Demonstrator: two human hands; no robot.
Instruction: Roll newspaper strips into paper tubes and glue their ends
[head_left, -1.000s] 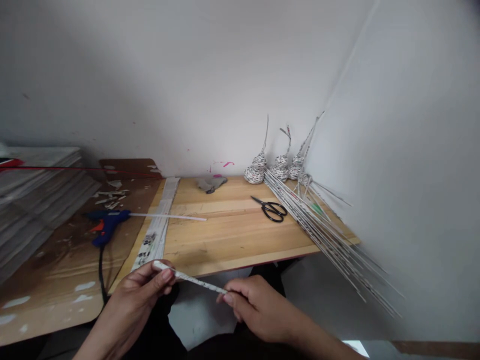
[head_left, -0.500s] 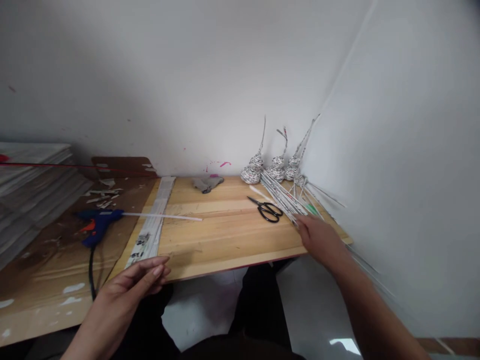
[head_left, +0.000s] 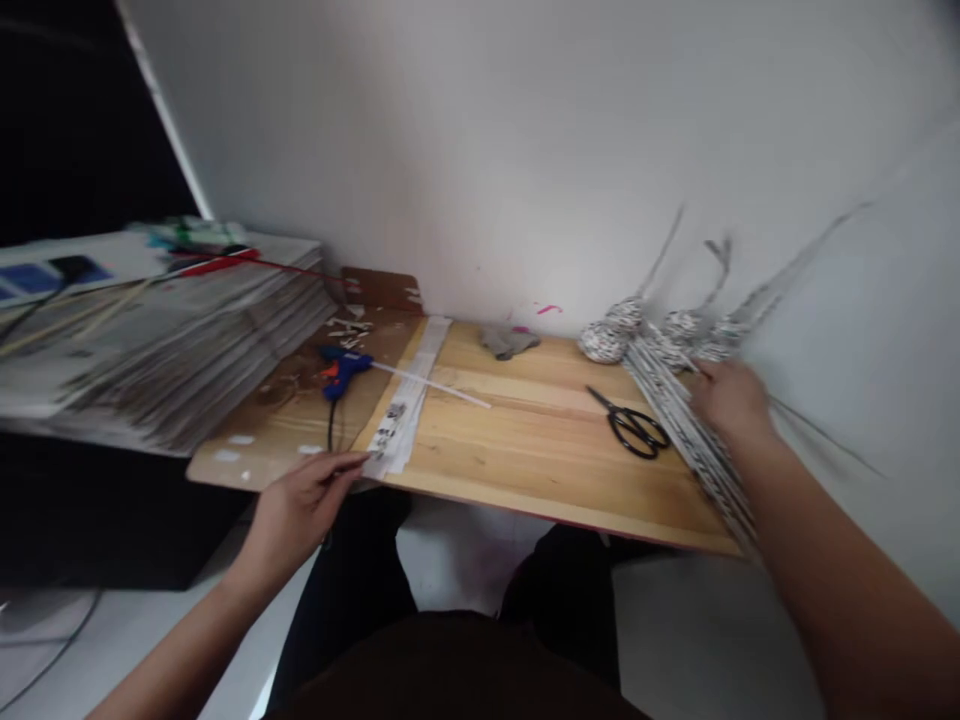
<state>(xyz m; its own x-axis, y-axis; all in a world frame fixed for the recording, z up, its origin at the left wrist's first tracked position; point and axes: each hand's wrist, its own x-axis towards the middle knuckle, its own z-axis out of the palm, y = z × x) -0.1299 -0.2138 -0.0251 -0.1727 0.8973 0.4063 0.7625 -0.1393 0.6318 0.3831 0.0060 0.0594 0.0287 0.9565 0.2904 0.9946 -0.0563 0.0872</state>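
My left hand (head_left: 304,500) is closed, with thumb and fingertips together at the near end of flat white paper strips (head_left: 420,380); whether it grips one I cannot tell. At the right, my blurred right hand (head_left: 731,400) has its fingers bent in among woven gourd-shaped pieces of rolled paper (head_left: 604,342). What those fingers hold is hidden. Below them lies a bundle of rolled paper sticks (head_left: 690,430), partly covered by the right forearm. Black-handled scissors (head_left: 634,430) rest on the wooden board, just left of the bundle.
A blue glue gun (head_left: 346,372) with a long glue stick sits left of the strips, its cord hanging toward me. Farther left stands a tall stack of paper (head_left: 255,330) with a power strip (head_left: 52,278) on top. A grey cloth (head_left: 508,342) lies by the wall.
The view has swung left, bringing more of the paper stack into sight. My left hand has come to the strips' near end. My right hand has moved from the sticks' near end toward the woven pieces.
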